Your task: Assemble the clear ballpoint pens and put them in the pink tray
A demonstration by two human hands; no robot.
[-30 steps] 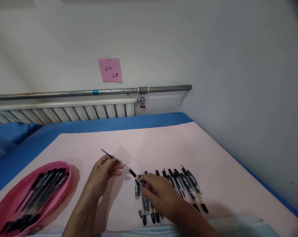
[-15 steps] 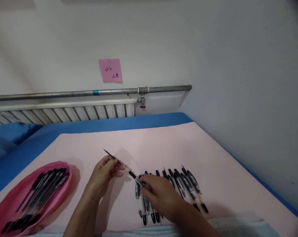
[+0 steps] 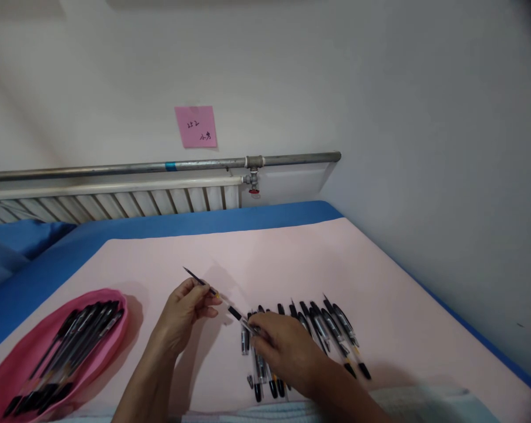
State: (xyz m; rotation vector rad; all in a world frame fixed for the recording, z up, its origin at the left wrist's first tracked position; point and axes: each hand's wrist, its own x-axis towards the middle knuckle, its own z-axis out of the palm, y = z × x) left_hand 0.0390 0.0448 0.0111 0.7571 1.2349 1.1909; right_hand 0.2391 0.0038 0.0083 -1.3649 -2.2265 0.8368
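Note:
My left hand [image 3: 184,314] pinches a thin black pen refill [image 3: 204,285] whose tip points up and to the left. My right hand [image 3: 285,349] grips a clear pen barrel [image 3: 246,322] at the refill's lower end, fingers closed around it. The two hands meet over a row of several black-and-clear pens [image 3: 331,332] laid side by side on the pink sheet [image 3: 265,258]. Part of the row is hidden under my right hand.
A pink tray [image 3: 36,346] holding several black pens sits at the lower left. A blue cover [image 3: 204,220] borders the pink sheet. Behind are a radiator [image 3: 116,200], a metal pipe [image 3: 160,165], a pink sticky note [image 3: 195,126] and a white wall on the right.
The refill has shifted slightly right and down toward the barrel in my right hand. Both hands stay almost where they were.

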